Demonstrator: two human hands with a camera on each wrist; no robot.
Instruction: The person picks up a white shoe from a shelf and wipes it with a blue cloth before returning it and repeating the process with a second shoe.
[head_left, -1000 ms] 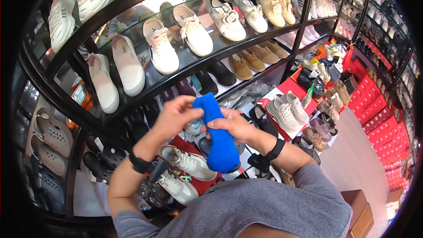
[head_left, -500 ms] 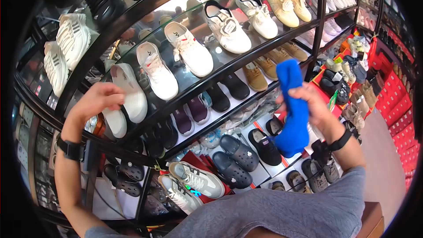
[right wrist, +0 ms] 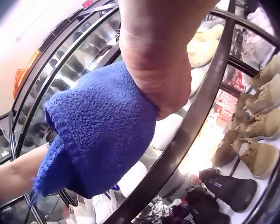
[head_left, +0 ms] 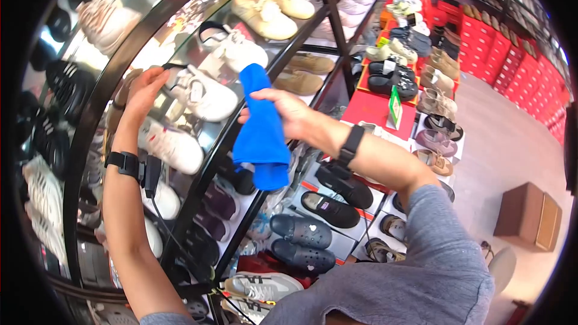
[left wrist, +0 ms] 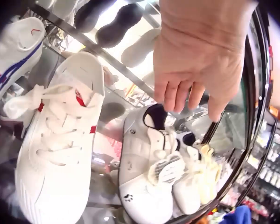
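A blue cloth (head_left: pixel 262 138) hangs from my right hand (head_left: pixel 286 111), whose thumb and fingers pinch its upper part. In the right wrist view the fuzzy cloth (right wrist: pixel 102 126) droops below the right hand (right wrist: pixel 158 65), and its fingertips are hidden. My left hand (head_left: pixel 143 93) is raised at the glass shelf, beside a white shoe (head_left: pixel 208 95) with a dark lining. The left wrist view shows the left hand (left wrist: pixel 196 60) with fingers extended and nothing held, just above a white shoe (left wrist: pixel 147 172) with a round tag and a paw mark; contact cannot be told.
The shelf's dark curved frame (head_left: pixel 120 72) runs between the arms and the upper shoes. Dark clogs (head_left: pixel 301 232) and black shoes (head_left: pixel 331 209) lie below the cloth. Rows of shoes and red boxes (head_left: pixel 481 48) line the right side; a brown box (head_left: pixel 530 216) stands on the floor.
The head view has turned toward the right part of the display. My left hand has left the cloth and moved up to the shelf shoes, while my right hand still holds the cloth.
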